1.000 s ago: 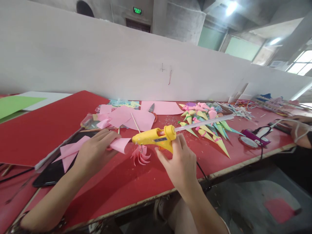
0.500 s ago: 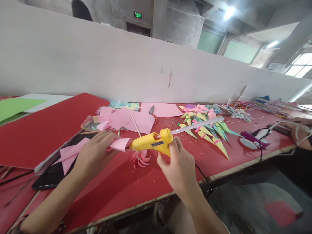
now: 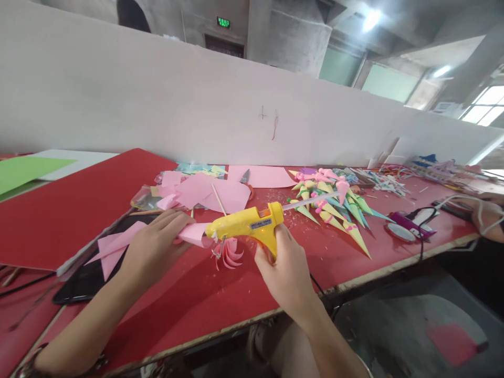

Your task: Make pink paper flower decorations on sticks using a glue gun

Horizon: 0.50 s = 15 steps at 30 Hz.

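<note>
Head view, left hand (image 3: 157, 244): fingers closed on a rolled pink paper (image 3: 195, 233), its open end facing right.
Right hand (image 3: 289, 270): wrapped around the handle of a yellow glue gun (image 3: 242, 223), held above the table.
Nozzle: at the open end of the roll; whether it touches the paper, I cannot tell.
Glue stick (image 3: 311, 200): clear, jutting from the back of the gun toward the right.
Curled pink paper piece (image 3: 231, 255): just below the gun's front, partly hidden by its wire stand.
Red table (image 3: 220, 310): pink sheets (image 3: 234, 197) and scissors (image 3: 245, 177) lie beyond the hands; a pile of pastel paper cones (image 3: 356, 239) lies to the right.
Far right: another person's hand (image 3: 490, 214) near a white cable (image 3: 457, 198).
</note>
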Motion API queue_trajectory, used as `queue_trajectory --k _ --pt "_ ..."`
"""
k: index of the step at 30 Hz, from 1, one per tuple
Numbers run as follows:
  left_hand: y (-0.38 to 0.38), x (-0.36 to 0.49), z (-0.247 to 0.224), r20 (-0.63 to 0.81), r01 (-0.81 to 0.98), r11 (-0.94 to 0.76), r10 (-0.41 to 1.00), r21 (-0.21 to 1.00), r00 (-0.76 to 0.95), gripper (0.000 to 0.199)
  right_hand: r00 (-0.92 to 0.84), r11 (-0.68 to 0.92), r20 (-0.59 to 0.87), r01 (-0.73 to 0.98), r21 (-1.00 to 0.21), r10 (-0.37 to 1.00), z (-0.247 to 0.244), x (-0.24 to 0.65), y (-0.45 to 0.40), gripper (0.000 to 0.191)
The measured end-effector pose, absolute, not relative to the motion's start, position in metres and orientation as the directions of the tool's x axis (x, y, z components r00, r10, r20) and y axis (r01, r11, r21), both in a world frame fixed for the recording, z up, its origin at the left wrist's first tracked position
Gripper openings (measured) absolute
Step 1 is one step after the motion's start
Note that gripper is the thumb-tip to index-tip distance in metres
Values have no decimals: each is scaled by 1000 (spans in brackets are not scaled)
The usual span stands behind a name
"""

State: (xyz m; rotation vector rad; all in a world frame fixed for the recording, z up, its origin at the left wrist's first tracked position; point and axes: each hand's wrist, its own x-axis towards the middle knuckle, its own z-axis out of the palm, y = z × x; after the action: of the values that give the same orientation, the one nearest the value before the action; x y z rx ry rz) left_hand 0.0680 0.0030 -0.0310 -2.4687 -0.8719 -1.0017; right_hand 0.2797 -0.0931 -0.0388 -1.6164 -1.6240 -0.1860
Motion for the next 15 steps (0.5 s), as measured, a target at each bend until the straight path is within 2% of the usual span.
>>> queue_trajectory --k 5,9,15 --pt "3 67 -32 722 654 -755 429 -43 542 7 205 149 637 877 -456 743 -43 279 -91 18" --pt "2 67 -32 718 672 -740 476 14 508 8 224 86 648 908 -410 728 -44 280 -90 18" --pt "2 68 -32 716 693 -719 513 57 473 8 187 63 669 942 -331 719 -45 282 -90 27"
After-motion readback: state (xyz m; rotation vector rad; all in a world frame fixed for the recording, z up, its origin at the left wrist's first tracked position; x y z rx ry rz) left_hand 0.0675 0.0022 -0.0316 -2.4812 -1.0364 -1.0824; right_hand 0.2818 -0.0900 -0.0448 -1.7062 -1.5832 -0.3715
